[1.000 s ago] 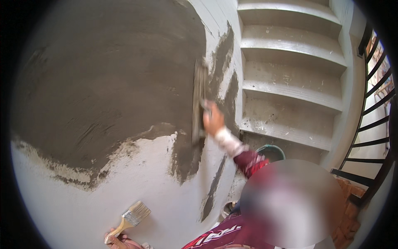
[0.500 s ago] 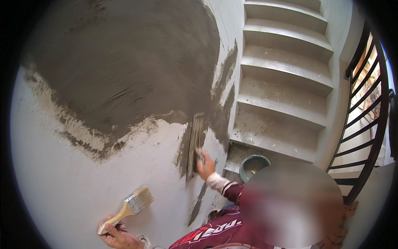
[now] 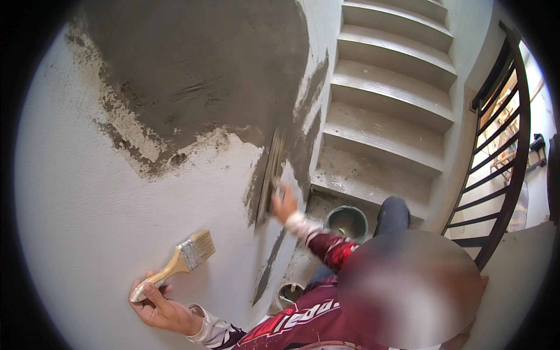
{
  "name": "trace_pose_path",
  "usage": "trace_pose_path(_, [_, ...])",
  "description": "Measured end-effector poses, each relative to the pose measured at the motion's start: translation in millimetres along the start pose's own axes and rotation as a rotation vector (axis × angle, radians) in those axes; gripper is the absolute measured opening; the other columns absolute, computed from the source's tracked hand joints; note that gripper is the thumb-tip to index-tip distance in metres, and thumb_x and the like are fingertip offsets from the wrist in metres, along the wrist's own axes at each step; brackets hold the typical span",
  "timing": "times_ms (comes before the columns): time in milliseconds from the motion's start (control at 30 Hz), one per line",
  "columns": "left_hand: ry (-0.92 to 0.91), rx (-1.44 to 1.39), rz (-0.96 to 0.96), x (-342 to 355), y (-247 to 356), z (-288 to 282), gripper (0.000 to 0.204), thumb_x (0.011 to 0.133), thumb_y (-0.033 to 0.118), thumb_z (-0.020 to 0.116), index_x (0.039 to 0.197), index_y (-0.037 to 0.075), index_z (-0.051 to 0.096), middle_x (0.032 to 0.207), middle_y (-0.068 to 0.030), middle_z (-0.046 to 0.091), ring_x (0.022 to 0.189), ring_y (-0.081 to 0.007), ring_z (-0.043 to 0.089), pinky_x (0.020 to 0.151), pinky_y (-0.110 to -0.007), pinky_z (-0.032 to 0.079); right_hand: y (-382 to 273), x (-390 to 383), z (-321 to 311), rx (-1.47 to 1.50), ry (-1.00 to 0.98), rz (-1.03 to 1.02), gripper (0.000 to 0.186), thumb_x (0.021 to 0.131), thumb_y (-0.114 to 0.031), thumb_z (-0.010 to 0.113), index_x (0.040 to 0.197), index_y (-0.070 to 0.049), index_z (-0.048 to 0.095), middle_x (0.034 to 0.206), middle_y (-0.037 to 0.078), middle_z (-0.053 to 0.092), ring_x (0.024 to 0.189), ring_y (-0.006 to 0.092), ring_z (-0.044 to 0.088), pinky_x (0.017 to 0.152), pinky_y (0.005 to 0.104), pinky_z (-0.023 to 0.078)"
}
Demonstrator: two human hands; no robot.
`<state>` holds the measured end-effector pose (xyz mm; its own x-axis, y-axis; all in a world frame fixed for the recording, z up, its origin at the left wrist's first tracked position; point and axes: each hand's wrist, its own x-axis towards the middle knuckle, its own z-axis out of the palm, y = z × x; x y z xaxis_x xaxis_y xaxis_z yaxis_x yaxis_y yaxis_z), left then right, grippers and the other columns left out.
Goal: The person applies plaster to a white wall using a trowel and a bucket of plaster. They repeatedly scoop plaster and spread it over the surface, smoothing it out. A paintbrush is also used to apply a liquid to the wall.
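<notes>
Grey wet plaster is covering the upper wall, and the right hand is gripping a plastering trowel, fingers wrapped round its handle, blade pressing flat against the plaster's lower edge. Left hand is clasping a wooden-handled paintbrush, its bristles pointing up-right beyond the fingers.

Pale concrete stairs rise beside a black railing.

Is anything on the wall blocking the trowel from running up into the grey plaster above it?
Nothing visible does. The right hand holds the trowel flat against the wall, its upper end already at the wet grey plaster. The left hand holds the paintbrush low on the wall, well aside.
</notes>
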<state>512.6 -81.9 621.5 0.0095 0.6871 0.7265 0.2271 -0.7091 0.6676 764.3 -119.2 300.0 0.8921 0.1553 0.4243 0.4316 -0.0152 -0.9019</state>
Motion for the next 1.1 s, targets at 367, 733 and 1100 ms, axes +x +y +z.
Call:
trace_pose_path(367, [-0.597, -0.535, -0.181, -67.6, 20.9, 153.3, 0.017, 0.088, 0.007, 0.070, 0.099, -0.001, 0.059, 0.090, -0.0082, 0.065, 0.075, -0.0136, 0.063, 0.064, -0.026, 0.056, 77.3, -19.1, -149.4, -0.103, 0.091, 0.539, 0.057, 0.088, -0.015, 0.061, 0.141, -0.007, 0.041, 0.127, 0.025, 0.057, 0.118, 0.0416, 0.056, 0.099, 0.0416, 0.044])
trace_pose_path(733, [-0.920, -0.092, 0.605, -84.7, 89.9, 546.4, 0.025, 0.081, 0.022, 0.076, 0.084, 0.003, 0.060, 0.069, -0.0113, 0.065, 0.062, -0.0243, 0.065, 0.060, -0.036, 0.050, 176.9, 29.6, -216.5, -0.095, 0.024, 0.716, 0.049, 0.088, -0.013, 0.060, 0.134, -0.002, 0.047, 0.126, 0.025, 0.058, 0.119, 0.0366, 0.057, 0.101, 0.0387, 0.042])
trace_pose_path(1100, [-0.481, -0.083, 0.633, -44.6, 169.6, 593.4, 0.023, 0.082, 0.020, 0.076, 0.087, 0.003, 0.061, 0.072, -0.0077, 0.064, 0.063, -0.0180, 0.062, 0.059, -0.034, 0.051, 204.2, 124.3, -222.9, -0.087, 0.093, 0.532, 0.052, 0.091, -0.026, 0.062, 0.134, -0.002, 0.046, 0.120, 0.026, 0.061, 0.112, 0.0398, 0.060, 0.096, 0.0416, 0.046])
